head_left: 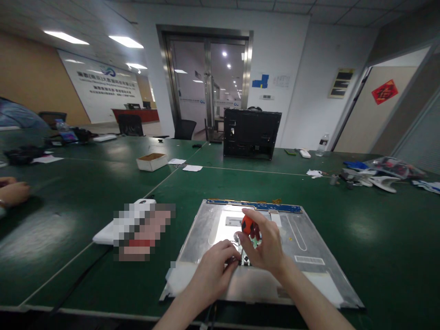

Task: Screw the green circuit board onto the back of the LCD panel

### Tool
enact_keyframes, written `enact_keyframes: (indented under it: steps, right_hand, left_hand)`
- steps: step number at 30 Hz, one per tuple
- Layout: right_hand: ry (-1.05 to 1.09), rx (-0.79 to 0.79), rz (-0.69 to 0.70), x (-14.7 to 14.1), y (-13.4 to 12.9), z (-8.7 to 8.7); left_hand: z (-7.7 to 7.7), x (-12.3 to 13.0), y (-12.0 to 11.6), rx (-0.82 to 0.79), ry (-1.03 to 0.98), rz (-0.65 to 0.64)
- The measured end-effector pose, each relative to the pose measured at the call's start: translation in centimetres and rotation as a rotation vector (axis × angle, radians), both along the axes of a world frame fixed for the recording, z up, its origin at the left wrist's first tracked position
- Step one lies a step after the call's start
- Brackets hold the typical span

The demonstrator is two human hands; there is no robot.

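Note:
A flat silver display panel [237, 284] lies on the green table in front of me, with a narrow blue circuit board [254, 206] along its far edge. My right hand [266, 243] is closed around the orange and black handle of a screwdriver [247, 225], held above the panel's middle. Its shaft and tip are mostly hidden by my fingers. To the left of it, my left hand [217, 268] rests low on the panel with fingers pinched together beside a small dark fitting [246, 261]. What those fingers pinch, if anything, I cannot make out.
Left of the panel lies a white device [106, 233], partly blurred out, with a black cable. An open white box [152, 162] and a black monitor housing [252, 134] stand farther back. Loose parts and bags [374, 174] lie at the right. Another person's hand [15, 190] is at the left edge.

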State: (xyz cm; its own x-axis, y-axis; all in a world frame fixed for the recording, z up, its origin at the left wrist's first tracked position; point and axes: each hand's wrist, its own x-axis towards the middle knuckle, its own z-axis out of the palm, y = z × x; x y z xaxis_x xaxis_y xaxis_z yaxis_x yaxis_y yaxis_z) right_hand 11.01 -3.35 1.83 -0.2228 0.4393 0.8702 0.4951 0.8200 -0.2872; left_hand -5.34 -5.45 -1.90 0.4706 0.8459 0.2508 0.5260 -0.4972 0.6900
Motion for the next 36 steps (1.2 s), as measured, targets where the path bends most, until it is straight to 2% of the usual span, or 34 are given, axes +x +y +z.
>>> enact_keyframes:
  steps: [5, 18, 30, 36]
  right_hand:
    - [0.001, -0.007, 0.046, 0.0, -0.1, 0.0]
    - [0.018, 0.053, -0.07, -0.4, 0.0, -0.2]
    - [-0.008, -0.005, 0.024, 0.1, -0.4, 0.2]
    - [-0.073, -0.032, -0.025, 0.4, 0.0, 1.3]
  left_hand:
    - [0.3, 0.1, -0.1, -0.011, -0.013, -0.005]
    - [0.0, 0.0, -0.1, -0.005, 0.009, 0.02]
    - [-0.2, 0.0, -0.1, -0.008, 0.003, 0.045]
    - [0.0, 0.0, -0.2, -0.025, 0.003, 0.054]
